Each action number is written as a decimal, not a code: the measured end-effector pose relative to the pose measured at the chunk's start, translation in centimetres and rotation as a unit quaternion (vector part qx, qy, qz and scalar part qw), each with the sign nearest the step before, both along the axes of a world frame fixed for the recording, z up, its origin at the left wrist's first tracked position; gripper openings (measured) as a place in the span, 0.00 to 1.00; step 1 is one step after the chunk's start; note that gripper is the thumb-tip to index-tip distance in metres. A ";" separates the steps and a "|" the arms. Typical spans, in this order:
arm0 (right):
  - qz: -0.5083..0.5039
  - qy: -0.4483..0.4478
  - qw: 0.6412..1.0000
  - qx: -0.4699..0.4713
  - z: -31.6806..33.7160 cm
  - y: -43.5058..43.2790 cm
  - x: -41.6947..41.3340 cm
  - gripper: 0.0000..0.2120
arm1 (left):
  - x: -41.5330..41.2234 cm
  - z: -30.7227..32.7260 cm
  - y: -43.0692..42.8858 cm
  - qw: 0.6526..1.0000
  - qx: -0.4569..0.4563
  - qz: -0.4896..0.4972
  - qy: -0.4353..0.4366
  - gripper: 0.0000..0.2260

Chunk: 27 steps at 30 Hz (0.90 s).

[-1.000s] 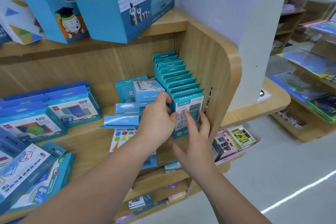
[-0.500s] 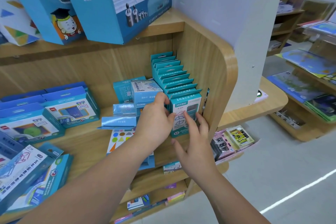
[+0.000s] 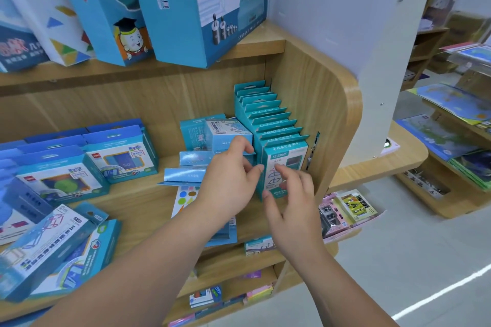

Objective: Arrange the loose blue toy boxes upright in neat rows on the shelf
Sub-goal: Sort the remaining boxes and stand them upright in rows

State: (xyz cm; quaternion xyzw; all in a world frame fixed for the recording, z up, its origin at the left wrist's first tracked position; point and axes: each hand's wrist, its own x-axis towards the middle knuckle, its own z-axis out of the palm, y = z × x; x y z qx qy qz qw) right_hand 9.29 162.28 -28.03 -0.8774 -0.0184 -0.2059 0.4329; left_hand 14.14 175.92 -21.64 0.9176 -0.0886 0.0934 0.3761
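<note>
A row of upright blue toy boxes (image 3: 268, 117) stands against the shelf's right wall (image 3: 318, 103). The front box of the row (image 3: 291, 154) faces me. My left hand (image 3: 229, 183) grips its left edge, thumb up near the top corner. My right hand (image 3: 292, 202) rests its spread fingertips on the box's front face and holds nothing. Just left of the row, several loose blue boxes (image 3: 212, 133) sit in a jumbled pile, and two flat ones (image 3: 183, 176) lie in front of it.
Larger blue boxes (image 3: 117, 154) stand in rows on the left of the wooden shelf (image 3: 138, 202), and tilted ones (image 3: 53, 244) lean at the front left. Big boxes (image 3: 202, 8) fill the shelf above. Lower shelves hold small packs (image 3: 345, 210). An aisle floor lies to the right.
Both hands stay at the front box of the row with almost no movement. The view has drifted slightly.
</note>
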 end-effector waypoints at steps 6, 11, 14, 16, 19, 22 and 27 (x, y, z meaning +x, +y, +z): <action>0.074 -0.039 0.996 0.013 2.2 3.6 0.4 0.18 | -1.5 0.6 5.0 0.999 -0.026 0.017 -0.044 0.09; 0.165 -0.051 0.985 0.029 3.5 10.2 1.4 0.18 | -4.0 0.6 13.7 0.994 0.019 0.076 -0.080 0.08; 0.229 -0.045 0.972 0.023 3.0 15.7 1.7 0.18 | -6.3 -0.2 20.1 0.986 0.049 0.141 -0.069 0.09; 0.273 -0.030 0.962 0.008 2.4 19.5 1.7 0.19 | -8.0 -0.9 24.2 0.979 0.067 0.186 -0.055 0.09; 0.327 0.008 0.945 -0.021 1.9 25.1 1.3 0.20 | -10.8 -1.9 30.2 0.965 0.090 0.243 -0.032 0.10; 0.357 0.022 0.932 -0.053 1.6 30.5 0.5 0.19 | -13.3 -3.4 36.3 0.955 0.113 0.274 -0.003 0.14; 0.383 0.019 0.913 -0.140 1.2 38.6 -1.6 0.22 | -16.2 -6.0 46.5 0.937 0.172 0.303 0.022 0.18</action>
